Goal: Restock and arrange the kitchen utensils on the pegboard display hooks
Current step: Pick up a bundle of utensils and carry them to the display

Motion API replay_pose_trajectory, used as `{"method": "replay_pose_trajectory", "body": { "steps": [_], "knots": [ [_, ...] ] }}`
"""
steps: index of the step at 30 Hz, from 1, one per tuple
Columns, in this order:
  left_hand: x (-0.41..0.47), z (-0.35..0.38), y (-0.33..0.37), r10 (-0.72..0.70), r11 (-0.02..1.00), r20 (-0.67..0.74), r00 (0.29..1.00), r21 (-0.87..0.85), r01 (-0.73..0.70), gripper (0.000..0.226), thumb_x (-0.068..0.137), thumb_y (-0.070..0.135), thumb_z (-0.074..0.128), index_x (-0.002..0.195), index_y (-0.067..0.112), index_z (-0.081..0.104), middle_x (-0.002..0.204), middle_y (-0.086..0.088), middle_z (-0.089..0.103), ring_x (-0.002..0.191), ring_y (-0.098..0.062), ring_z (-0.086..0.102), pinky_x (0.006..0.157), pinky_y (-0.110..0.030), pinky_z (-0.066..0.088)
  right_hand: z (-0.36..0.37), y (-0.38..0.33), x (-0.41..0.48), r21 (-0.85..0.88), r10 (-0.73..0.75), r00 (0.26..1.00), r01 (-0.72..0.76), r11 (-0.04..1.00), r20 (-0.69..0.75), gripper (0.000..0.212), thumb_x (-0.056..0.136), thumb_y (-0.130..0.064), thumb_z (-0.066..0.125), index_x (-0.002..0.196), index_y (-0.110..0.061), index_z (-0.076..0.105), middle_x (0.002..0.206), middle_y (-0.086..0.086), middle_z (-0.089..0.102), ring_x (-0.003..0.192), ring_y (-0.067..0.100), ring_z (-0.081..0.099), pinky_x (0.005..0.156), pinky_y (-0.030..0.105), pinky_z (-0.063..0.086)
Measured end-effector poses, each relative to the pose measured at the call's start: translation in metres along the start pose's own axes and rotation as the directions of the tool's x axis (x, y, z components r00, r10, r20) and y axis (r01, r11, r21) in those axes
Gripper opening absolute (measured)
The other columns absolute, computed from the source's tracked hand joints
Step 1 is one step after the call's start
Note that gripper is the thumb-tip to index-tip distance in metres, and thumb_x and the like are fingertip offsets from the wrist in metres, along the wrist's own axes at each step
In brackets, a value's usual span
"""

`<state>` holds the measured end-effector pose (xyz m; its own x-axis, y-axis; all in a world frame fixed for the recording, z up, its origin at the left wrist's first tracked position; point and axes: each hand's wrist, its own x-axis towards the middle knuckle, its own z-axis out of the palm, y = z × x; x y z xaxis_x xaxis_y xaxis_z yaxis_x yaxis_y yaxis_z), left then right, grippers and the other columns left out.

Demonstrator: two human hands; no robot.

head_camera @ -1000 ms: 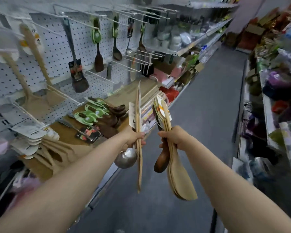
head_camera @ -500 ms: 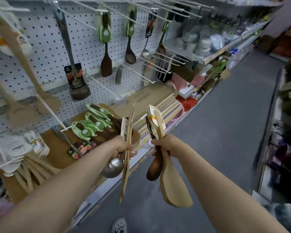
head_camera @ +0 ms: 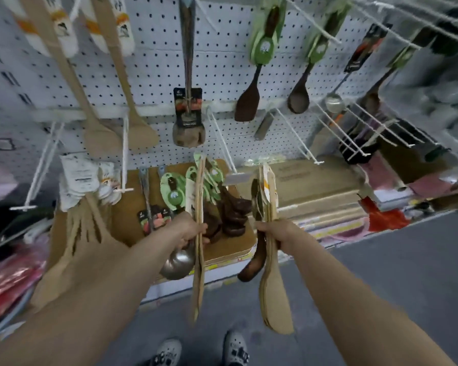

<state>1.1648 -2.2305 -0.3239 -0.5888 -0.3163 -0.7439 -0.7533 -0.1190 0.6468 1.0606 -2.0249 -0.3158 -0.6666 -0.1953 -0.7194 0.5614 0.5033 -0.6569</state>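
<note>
Two grips, axes 12-to-6, heads at 6 o'clock: left hand [head_camera: 189, 231] fingers [head_camera: 202, 230] clamp ladle [head_camera: 177, 262], wooden sticks [head_camera: 198, 273]; right hand [head_camera: 278, 233] fingers clamp spatulas [head_camera: 274, 294].

- A single camera, worn on the person's head, looks forward and steeply down along both outstretched forearms [head_camera: 111, 291].
- It faces the pegboard [head_camera: 222, 62] nearly square-on and close up. The wide lens splays the upper hooks [head_camera: 325, 33] outward.
- The shoes [head_camera: 236, 350] sit at the bottom edge, and the right margin smears into what may be shelving.
</note>
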Motion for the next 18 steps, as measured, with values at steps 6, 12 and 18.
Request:
{"method": "replay_pose_trajectory", "body": {
  "steps": [6,12,18],
  "knots": [
    [0.015,0.004,-0.013,-0.023,0.979,-0.125,0.992,-0.206,-0.003,0.019,0.094,0.011,0.06,0.109,0.002,0.051,0.074,-0.011,0.07,0.062,-0.021,0.071,0.068,-0.037,0.045,0.0,-0.023,0.063,-0.072,-0.036,0.99,0.046,0.996,0.137,0.016,0.086,-0.013,0.074,0.095,-0.002,0.068,0.089,0.014,0.068,0.068,0.021,0.063,0.06,0.029,0.053],
    [0.032,0.003,-0.016,-0.015,0.955,-0.223,0.975,-0.293,-0.052,0.015,0.095,0.012,0.058,0.105,0.001,0.055,0.082,-0.01,0.07,0.07,-0.021,0.072,0.056,-0.027,0.045,0.024,-0.046,0.106,-0.156,-0.072,0.983,0.099,0.983,0.171,0.036,0.08,-0.016,0.08,0.107,0.004,0.068,0.098,0.019,0.071,0.086,0.03,0.07,0.076,0.04,0.06],
    [0.057,0.003,-0.015,-0.001,0.904,-0.251,0.968,-0.414,-0.106,0.024,0.095,0.009,0.057,0.116,-0.001,0.053,0.094,-0.015,0.067,0.061,-0.017,0.07,0.049,-0.026,0.056,0.043,-0.058,0.139,-0.223,-0.113,0.968,0.163,0.961,0.223,0.04,0.081,-0.014,0.079,0.112,0.005,0.065,0.104,0.022,0.071,0.099,0.037,0.068,0.09,0.05,0.056]
  ]
}}
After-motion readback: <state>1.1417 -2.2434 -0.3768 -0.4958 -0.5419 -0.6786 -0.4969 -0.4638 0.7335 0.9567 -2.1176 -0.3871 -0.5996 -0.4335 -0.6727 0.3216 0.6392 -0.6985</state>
